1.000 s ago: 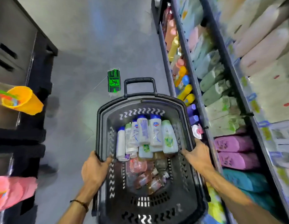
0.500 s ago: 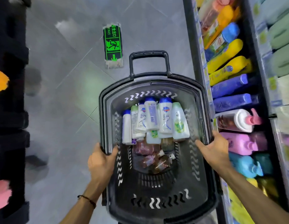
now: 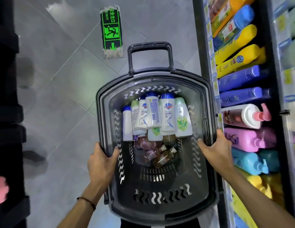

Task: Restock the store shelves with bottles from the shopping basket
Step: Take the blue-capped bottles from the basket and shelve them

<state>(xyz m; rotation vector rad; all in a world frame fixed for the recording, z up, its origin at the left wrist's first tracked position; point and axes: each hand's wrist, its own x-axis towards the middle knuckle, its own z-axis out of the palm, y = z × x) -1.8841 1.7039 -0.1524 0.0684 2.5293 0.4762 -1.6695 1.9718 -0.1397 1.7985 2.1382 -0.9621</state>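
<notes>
Your left hand (image 3: 100, 163) grips the basket (image 3: 160, 216) by its left rim, thumb hooked inside the wall and fingers curled round the outside. Your right hand (image 3: 216, 153) clamps the right rim the same way, thumb lying inside and fingers wrapped over the outer edge. With those 2 holds you have the basket in front of you, above the grey tiled floor (image 3: 61, 96), its pull handle (image 3: 150, 46) pointing away from you.

The white bottles (image 3: 167, 112) lie side by side in the far half of the basket, blue and green caps toward the handle. Just nearer you, touching them, small brown bottles (image 3: 161, 157) sit jumbled on the basket bottom.

The shelf (image 3: 199, 46) runs along your right, its edge just beside the basket's right rim. On it you can see yellow bottles (image 3: 239, 46), blue bottles (image 3: 239, 78), a white pump bottle (image 3: 242, 116), pink bottles (image 3: 249, 139) next to your right hand, and teal bottles (image 3: 249, 162).

A green exit sign (image 3: 111, 33) is stuck to the floor beyond the basket. A dark band (image 3: 87, 200) circles your left wrist.
</notes>
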